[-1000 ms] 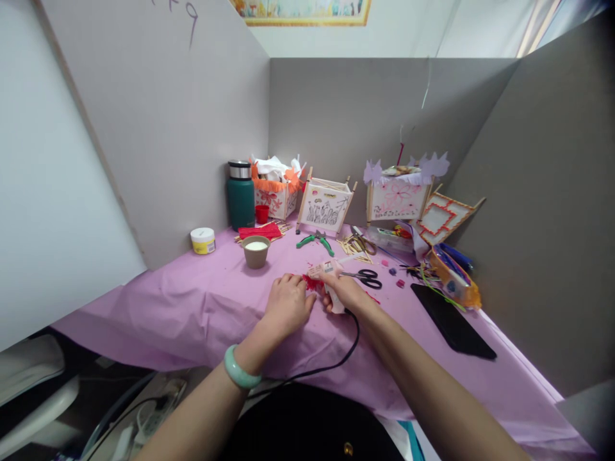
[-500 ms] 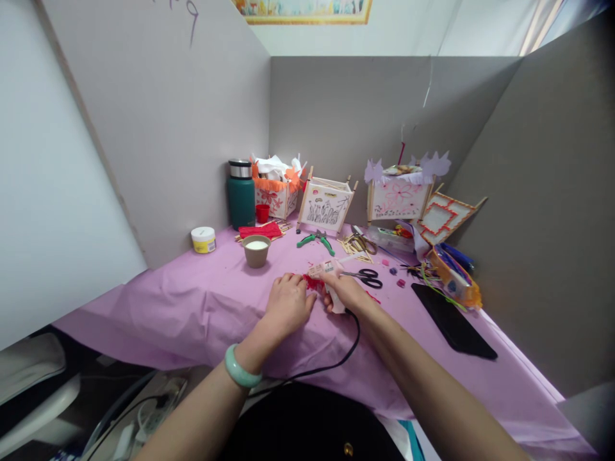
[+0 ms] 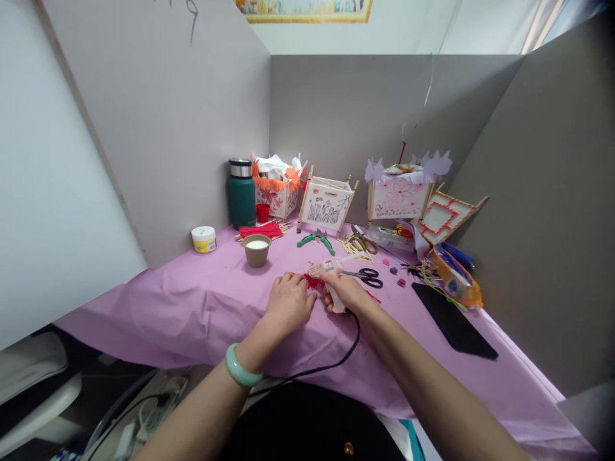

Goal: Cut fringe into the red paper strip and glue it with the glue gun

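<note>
My right hand (image 3: 339, 289) is wrapped round a white hot glue gun (image 3: 331, 267), whose nose points left and whose black cord loops toward me. Just left of it, my left hand (image 3: 291, 296) bends low over the table with fingers together and thumb at the side. Its fingers press on the left end of a small red fringed piece (image 3: 313, 282), partly hidden by the hand and the gun. Beyond the gun's body lie black-handled scissors (image 3: 369, 276). Green-handled pliers (image 3: 317, 241) rest farther back.
A brown cup (image 3: 256, 253), a yellow-white jar (image 3: 204, 240) and a green bottle (image 3: 241, 195) stand left. Decorated paper lanterns (image 3: 327, 206) line the back partition. To the right are a black phone-like slab (image 3: 451, 320) and an orange pouch (image 3: 454, 278). Matchsticks (image 3: 358, 248) lie scattered.
</note>
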`<act>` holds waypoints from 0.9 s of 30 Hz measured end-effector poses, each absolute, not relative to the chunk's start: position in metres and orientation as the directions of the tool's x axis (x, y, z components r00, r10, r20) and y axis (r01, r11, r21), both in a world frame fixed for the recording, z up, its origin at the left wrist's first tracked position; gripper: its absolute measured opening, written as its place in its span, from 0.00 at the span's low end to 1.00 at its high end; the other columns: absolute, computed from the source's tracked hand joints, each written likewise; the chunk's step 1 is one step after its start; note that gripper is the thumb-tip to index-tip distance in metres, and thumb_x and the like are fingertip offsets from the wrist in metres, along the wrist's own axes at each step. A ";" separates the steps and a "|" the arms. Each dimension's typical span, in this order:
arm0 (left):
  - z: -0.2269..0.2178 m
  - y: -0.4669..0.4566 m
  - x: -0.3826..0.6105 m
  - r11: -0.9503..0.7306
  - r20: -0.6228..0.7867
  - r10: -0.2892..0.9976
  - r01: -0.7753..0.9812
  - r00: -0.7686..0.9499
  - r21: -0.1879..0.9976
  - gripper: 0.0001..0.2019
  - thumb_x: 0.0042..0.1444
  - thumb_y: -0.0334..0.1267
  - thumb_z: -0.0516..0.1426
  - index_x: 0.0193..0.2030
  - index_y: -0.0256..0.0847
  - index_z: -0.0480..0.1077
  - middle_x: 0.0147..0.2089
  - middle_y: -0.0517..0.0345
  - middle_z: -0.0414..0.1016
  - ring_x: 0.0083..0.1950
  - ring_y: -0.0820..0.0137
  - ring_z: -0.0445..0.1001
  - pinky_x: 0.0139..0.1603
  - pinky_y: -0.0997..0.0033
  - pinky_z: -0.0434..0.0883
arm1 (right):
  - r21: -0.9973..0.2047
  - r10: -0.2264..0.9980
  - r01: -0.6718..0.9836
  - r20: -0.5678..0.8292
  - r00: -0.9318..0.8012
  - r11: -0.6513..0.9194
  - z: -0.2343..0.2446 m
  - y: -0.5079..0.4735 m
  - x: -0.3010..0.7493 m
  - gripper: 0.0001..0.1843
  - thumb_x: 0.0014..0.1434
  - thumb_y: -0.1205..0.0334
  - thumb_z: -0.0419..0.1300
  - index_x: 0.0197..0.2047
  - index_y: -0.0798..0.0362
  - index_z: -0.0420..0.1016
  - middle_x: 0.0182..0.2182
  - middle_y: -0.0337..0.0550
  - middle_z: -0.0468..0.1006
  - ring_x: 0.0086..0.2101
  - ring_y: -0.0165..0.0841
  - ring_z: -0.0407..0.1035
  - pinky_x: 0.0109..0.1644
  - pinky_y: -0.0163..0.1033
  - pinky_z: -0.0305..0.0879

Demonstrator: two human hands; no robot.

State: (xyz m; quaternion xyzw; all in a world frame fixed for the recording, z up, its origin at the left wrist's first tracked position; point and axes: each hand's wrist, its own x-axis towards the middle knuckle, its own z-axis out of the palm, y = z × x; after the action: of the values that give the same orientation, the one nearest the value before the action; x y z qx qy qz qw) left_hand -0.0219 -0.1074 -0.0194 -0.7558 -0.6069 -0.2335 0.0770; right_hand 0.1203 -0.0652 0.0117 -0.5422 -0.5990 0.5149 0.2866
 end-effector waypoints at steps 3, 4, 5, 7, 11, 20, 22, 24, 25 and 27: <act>-0.020 -0.107 -0.022 -0.251 0.451 0.879 0.954 0.154 0.162 0.16 0.60 0.44 0.50 0.46 0.37 0.72 0.48 0.46 0.74 0.52 0.57 0.66 0.51 0.57 0.62 | -0.927 0.946 0.356 -0.217 -0.241 -0.122 0.010 -0.064 0.121 0.22 0.57 0.48 0.55 0.17 0.53 0.64 0.11 0.39 0.69 0.13 0.29 0.65 0.17 0.32 0.61; -0.020 -0.108 -0.022 -0.251 0.453 0.878 0.955 0.156 0.159 0.16 0.60 0.44 0.50 0.46 0.37 0.72 0.48 0.46 0.74 0.51 0.57 0.66 0.51 0.57 0.62 | -0.926 0.947 0.358 -0.215 -0.241 -0.119 0.010 -0.064 0.121 0.23 0.57 0.48 0.55 0.17 0.53 0.64 0.11 0.39 0.69 0.13 0.29 0.65 0.17 0.32 0.61; -0.020 -0.108 -0.022 -0.251 0.454 0.877 0.955 0.156 0.157 0.16 0.60 0.44 0.50 0.46 0.37 0.72 0.48 0.46 0.74 0.51 0.57 0.66 0.50 0.57 0.62 | -0.926 0.947 0.360 -0.210 -0.244 -0.113 0.009 -0.063 0.121 0.23 0.57 0.48 0.55 0.17 0.53 0.64 0.11 0.39 0.68 0.13 0.29 0.65 0.17 0.32 0.61; -0.020 -0.108 -0.022 -0.251 0.455 0.877 0.956 0.157 0.154 0.16 0.60 0.44 0.50 0.46 0.37 0.72 0.48 0.46 0.74 0.52 0.57 0.66 0.50 0.57 0.62 | -0.927 0.947 0.362 -0.201 -0.249 -0.102 0.009 -0.063 0.121 0.23 0.57 0.48 0.54 0.17 0.53 0.64 0.11 0.39 0.68 0.13 0.29 0.65 0.17 0.32 0.61; -0.020 -0.108 -0.022 -0.253 0.455 0.876 0.955 0.158 0.154 0.16 0.60 0.44 0.50 0.46 0.37 0.72 0.48 0.46 0.74 0.52 0.57 0.66 0.50 0.57 0.62 | -0.926 0.949 0.362 -0.204 -0.241 -0.107 0.007 -0.062 0.122 0.24 0.58 0.48 0.54 0.17 0.54 0.64 0.11 0.39 0.69 0.13 0.29 0.65 0.17 0.32 0.61; -0.021 -0.107 -0.024 -0.262 0.475 0.868 0.945 0.144 0.193 0.14 0.59 0.43 0.52 0.43 0.38 0.73 0.46 0.46 0.74 0.50 0.58 0.67 0.49 0.58 0.63 | -0.944 0.949 0.309 -0.198 -0.247 -0.117 0.003 -0.059 0.125 0.23 0.58 0.48 0.54 0.18 0.55 0.65 0.12 0.39 0.69 0.13 0.28 0.65 0.17 0.31 0.61; -0.022 -0.107 -0.025 -0.272 0.530 0.842 0.929 0.104 0.251 0.12 0.59 0.41 0.52 0.41 0.38 0.74 0.44 0.48 0.75 0.48 0.60 0.68 0.48 0.59 0.64 | -0.961 0.947 0.244 -0.195 -0.256 -0.132 0.002 -0.059 0.127 0.23 0.59 0.48 0.54 0.20 0.55 0.66 0.12 0.39 0.69 0.13 0.28 0.64 0.17 0.31 0.60; -0.021 -0.109 -0.024 -0.283 0.632 0.775 0.904 0.019 0.320 0.11 0.60 0.39 0.51 0.39 0.38 0.75 0.43 0.49 0.75 0.46 0.61 0.68 0.48 0.59 0.64 | -0.972 0.945 0.194 -0.186 -0.270 -0.136 0.000 -0.059 0.130 0.22 0.59 0.48 0.54 0.21 0.55 0.68 0.13 0.38 0.69 0.13 0.27 0.63 0.16 0.31 0.59; -0.019 -0.111 -0.022 -0.300 0.684 0.729 0.890 -0.018 0.344 0.11 0.61 0.37 0.51 0.39 0.39 0.74 0.42 0.50 0.75 0.46 0.61 0.68 0.48 0.58 0.64 | -0.975 0.945 0.180 -0.174 -0.277 -0.127 -0.002 -0.060 0.132 0.22 0.59 0.48 0.55 0.22 0.55 0.68 0.13 0.37 0.68 0.13 0.27 0.63 0.16 0.31 0.58; -0.010 -0.116 -0.012 -0.370 0.763 0.646 0.861 -0.030 0.348 0.10 0.61 0.36 0.51 0.40 0.39 0.74 0.42 0.50 0.74 0.45 0.62 0.68 0.48 0.58 0.64 | -0.983 0.951 0.168 -0.119 -0.287 -0.072 -0.004 -0.061 0.134 0.22 0.58 0.47 0.56 0.23 0.56 0.69 0.13 0.38 0.69 0.14 0.27 0.63 0.17 0.31 0.59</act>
State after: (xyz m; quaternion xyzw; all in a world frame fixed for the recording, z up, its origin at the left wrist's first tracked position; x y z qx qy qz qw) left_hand -0.0115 -0.1159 -0.0103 -0.6865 -0.5489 -0.4625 0.1162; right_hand 0.1340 -0.0612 -0.0038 -0.4809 -0.5818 0.5521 0.3542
